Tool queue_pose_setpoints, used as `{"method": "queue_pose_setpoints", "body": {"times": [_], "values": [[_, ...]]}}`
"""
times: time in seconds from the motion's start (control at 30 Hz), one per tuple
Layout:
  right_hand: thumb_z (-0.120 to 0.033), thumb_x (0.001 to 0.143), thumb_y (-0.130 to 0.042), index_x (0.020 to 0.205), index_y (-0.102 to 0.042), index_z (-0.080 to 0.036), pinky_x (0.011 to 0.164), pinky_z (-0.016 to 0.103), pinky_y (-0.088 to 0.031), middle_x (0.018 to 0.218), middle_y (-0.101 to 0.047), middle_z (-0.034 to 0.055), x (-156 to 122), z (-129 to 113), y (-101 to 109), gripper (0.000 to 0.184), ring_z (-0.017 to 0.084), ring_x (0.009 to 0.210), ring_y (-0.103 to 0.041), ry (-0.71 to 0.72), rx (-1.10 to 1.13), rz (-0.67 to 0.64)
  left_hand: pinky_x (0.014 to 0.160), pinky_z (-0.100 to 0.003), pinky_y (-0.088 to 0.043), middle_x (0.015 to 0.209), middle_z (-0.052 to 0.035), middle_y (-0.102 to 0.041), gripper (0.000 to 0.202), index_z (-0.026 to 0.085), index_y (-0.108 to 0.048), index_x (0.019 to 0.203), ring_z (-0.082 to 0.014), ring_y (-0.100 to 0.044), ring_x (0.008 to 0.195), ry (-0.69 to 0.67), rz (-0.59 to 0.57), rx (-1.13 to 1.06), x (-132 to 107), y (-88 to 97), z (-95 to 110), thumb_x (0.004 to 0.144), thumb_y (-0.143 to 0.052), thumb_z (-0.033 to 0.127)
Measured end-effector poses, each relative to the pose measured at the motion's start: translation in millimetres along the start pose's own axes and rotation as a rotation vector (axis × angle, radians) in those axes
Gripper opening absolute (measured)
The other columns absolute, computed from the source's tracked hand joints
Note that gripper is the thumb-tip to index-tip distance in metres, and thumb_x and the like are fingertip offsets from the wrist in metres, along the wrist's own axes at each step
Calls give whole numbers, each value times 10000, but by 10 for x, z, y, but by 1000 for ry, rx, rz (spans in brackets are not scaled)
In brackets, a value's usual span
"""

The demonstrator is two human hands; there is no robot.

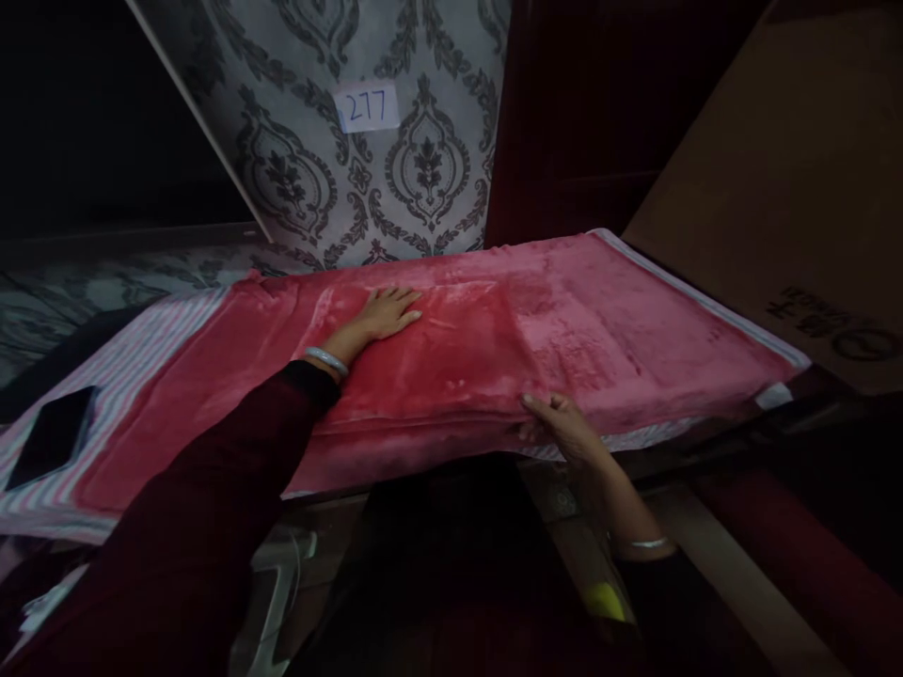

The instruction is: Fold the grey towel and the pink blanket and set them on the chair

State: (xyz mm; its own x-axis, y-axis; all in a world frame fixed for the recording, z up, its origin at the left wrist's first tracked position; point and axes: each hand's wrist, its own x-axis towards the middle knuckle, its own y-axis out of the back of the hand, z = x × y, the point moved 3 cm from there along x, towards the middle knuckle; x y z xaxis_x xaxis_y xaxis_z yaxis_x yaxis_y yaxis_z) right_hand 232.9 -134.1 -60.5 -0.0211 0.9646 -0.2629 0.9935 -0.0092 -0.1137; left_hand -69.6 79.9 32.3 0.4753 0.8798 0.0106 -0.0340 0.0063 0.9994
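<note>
A pink plush cloth (564,329) lies folded across a raised surface in front of me, on top of a pink-and-white striped sheet (134,362). My left hand (385,313) lies flat on the cloth's top, fingers stretched out, holding nothing. A bangle sits on that wrist, and the sleeve is dark red. My right hand (561,425) is at the cloth's near edge, its fingers curled around and pinching the edge. That wrist also wears a bangle.
A black phone (53,434) lies on the striped sheet at the left. A panel with grey damask pattern and a label "277" (367,108) stands behind. A brown cardboard box (783,188) leans at the right. Below the cloth it is dark.
</note>
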Motion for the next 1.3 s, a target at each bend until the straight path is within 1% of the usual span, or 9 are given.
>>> {"method": "queue_pose_setpoints", "body": {"times": [0.2,0.33,0.43,0.57,0.7,0.8,0.87,1.03,1.3], "values": [[-808,578,-824,671,-612,-202,443,244,-456,475,-627,10,9,87,4,649,151,407,-591,97,9,38,1296,-525,-123,1739,-95,-249,648,257,-269,1663,-297,-221,1602,57,51,2,-59,-219,-37,1056,-343,470],[-805,573,-830,744,-608,-206,459,251,-461,504,-642,15,-49,72,42,662,166,436,-614,118,-20,55,1294,-510,-153,1734,-90,-262,650,261,-279,1659,-288,-219,1604,73,-18,-48,-62,-96,-44,1055,-348,491],[-769,628,-814,918,-665,-205,493,283,-502,597,-684,14,-124,0,237,651,195,507,-661,224,-120,161,1296,-447,-178,1715,-98,-311,670,224,-316,1646,-262,-244,1597,27,-41,-92,-239,46,-38,1047,-360,520],[-695,879,-608,1237,-696,-190,799,432,-609,1057,-779,146,-224,-312,329,625,275,923,-747,616,-471,435,1301,-466,-161,1703,-83,-344,652,248,-362,1630,-269,-258,1593,-30,25,-92,-773,170,106,1038,-399,518],[-558,1022,-443,1512,-552,-220,1161,545,-425,1494,-600,146,-110,-662,-200,605,320,1384,-547,874,-915,311,1302,-506,-157,1702,-50,-352,631,309,-350,1632,-253,-264,1593,-31,32,-60,-1322,163,310,1037,-404,514],[-552,1041,-413,1591,-459,-267,1223,608,-306,1652,-428,100,115,-683,-549,622,349,1541,-339,856,-1167,211,1307,-517,-151,1704,-59,-343,643,300,-360,1629,-254,-249,1599,20,79,-23,-1582,61,303,1028,-423,522],[-566,1046,-394,1584,-473,-289,1214,645,-291,1669,-400,94,270,-545,-607,611,367,1561,-290,777,-1289,184,1305,-539,-157,1701,-75,-342,641,284,-378,1622,-268,-253,1597,79,113,-3,-1689,-56,217,1024,-429,511],[-567,1057,-359,1574,-487,-324,1189,590,-366,1659,-424,63,437,-155,-417,586,339,1559,-306,728,-1330,213,1311,-529,-157,1710,-75,-304,633,253,-365,1629,-253,-231,1604,147,177,-7,-1794,-303,32,1032,-396,461],[-541,1069,-344,1555,-521,-296,1213,598,-339,1649,-437,71,441,-130,-386,573,341,1563,-294,752,-1292,229,1316,-491,-183,1662,-63,-412,562,232,-500,1553,-236,-319,1573,187,263,-50,-1848,-295,83,1030,-363,385]]}}
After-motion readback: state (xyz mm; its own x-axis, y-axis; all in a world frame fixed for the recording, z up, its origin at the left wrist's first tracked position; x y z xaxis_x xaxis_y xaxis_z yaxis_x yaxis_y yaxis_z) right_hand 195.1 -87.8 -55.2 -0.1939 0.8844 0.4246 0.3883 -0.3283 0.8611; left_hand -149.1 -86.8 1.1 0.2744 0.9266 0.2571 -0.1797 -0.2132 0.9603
